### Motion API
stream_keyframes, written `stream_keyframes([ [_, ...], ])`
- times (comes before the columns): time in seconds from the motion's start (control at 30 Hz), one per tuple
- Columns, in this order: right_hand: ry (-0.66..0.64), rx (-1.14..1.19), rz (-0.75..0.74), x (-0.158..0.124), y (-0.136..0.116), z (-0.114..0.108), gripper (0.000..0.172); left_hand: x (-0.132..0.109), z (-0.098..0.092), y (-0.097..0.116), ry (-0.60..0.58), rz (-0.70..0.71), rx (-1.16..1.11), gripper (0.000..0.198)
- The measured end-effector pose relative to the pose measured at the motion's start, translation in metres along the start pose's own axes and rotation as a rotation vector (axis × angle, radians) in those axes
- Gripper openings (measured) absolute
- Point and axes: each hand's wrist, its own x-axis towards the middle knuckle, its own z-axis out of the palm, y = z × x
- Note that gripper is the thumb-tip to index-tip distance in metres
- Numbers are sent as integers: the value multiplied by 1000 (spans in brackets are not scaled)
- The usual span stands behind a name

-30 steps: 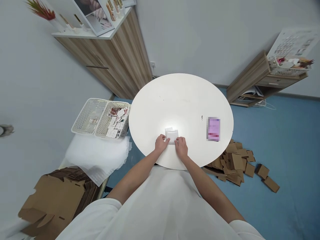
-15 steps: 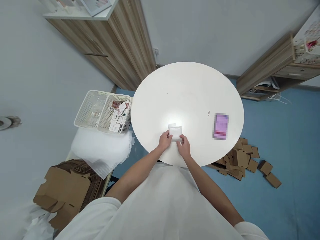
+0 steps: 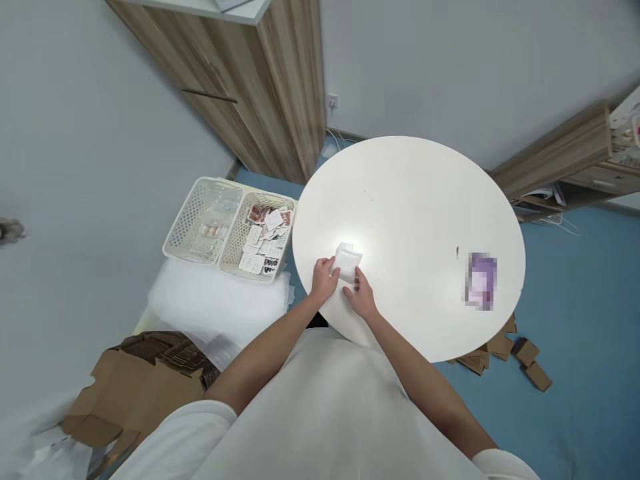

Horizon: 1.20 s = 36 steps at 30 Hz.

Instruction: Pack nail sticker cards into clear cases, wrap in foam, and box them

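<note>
The purple item is pixelated past telling; print on the cards is too small to read; the desk partly hides the cardboard pieces; the top edge crops the cabinet; left fingers cover part of the white packet

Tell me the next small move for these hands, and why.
Probably bring the thumb of the right hand in to the near edge of the white packet: that thumb looks spread apart from it, while the left hand pinches the packet's left side.
</note>
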Motion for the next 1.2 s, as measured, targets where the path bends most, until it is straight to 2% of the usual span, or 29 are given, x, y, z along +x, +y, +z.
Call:
stream_keyframes([
  [0.23, -45, 66, -14, 45, -41, 37, 73, 25, -48, -23, 22, 37, 10, 46],
  [0.43, -138, 154, 0, 74, -69, 51, 77, 45, -69, -33, -5, 73, 57, 46],
  [0.57, -177, 123, -118, 84, -84, 57, 80, 55, -71, -38, -9, 121, 73, 55],
  [0.7, -165, 19, -168, 90, -86, 61, 82, 59, -71, -44, -27, 168, 65, 60],
  [0.97, -184, 165, -55, 84, -82, 57, 83, 55, -71, -47, -8, 194, -12, 58],
  [1.1, -153, 203, 42, 71, -81, 48, 81, 48, -67, -43, 12, 161, -42, 63],
  [1.2, -190, 213, 74, 57, -74, 39, 79, 37, -61, -40, 36, 119, -60, 67],
])
